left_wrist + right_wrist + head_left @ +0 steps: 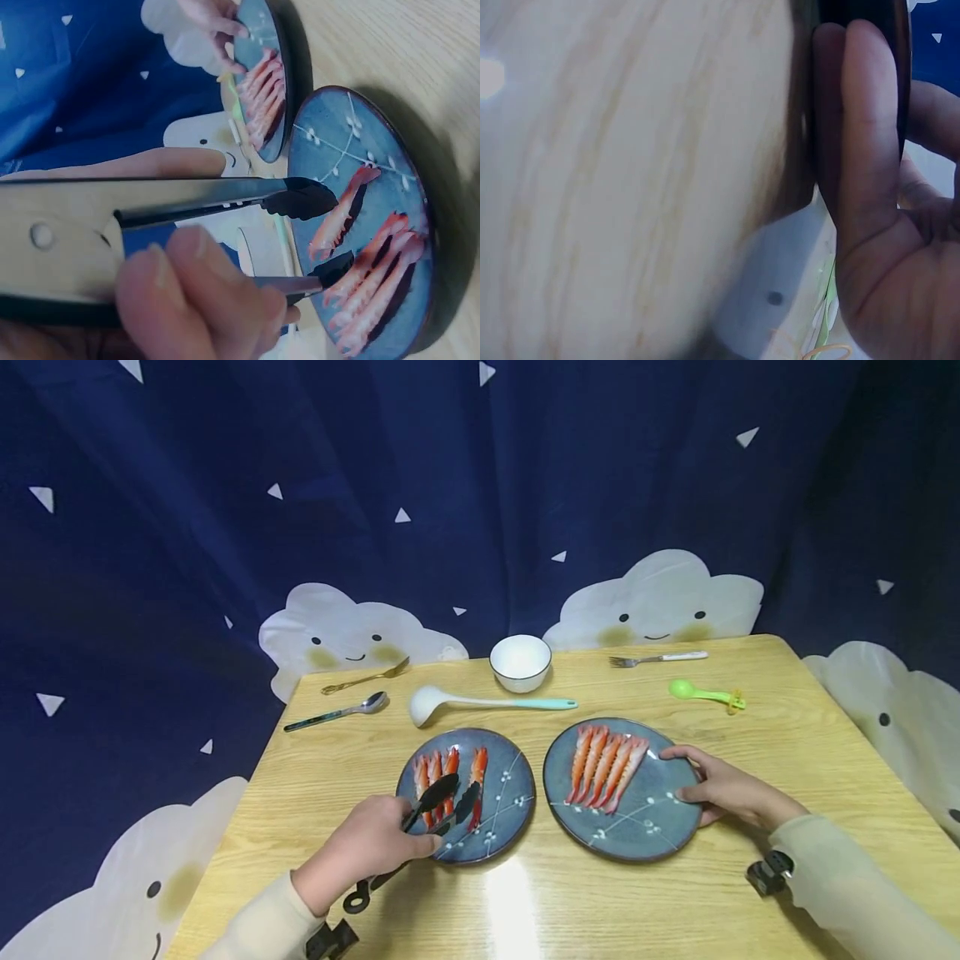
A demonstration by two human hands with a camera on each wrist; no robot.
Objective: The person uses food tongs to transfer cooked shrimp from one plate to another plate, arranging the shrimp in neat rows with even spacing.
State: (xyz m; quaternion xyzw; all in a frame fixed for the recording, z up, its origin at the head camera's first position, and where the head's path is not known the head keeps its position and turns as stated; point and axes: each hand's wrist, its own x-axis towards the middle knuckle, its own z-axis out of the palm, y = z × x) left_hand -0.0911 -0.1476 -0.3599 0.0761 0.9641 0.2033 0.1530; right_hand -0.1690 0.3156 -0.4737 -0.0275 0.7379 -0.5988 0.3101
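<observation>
The tongs [225,189], steel-armed with dark scalloped tips, reach over the left plate [461,737], their tips parted between three orange-and-white shrimp [436,767] on its left and a lone shrimp [478,766] to their right. The left grip [378,839] grasps the tongs; the right grip [731,789] holds the right rim of the right plate [637,843], where five paler shrimp [602,772] lie side by side. Both plates are round, blue-grey and dark-rimmed, with white sprigs. The table [600,910] is pale grained wood, glare shining on its near part. Along the far side lie a gold fork [367,679], a spoon [337,716], a ladle [495,701], a white bowl [521,681], a white-handled fork [663,657] and a green spoon [705,694]. Beyond hangs a navy curtain [480,468] with white triangles and smiling clouds [660,602]
</observation>
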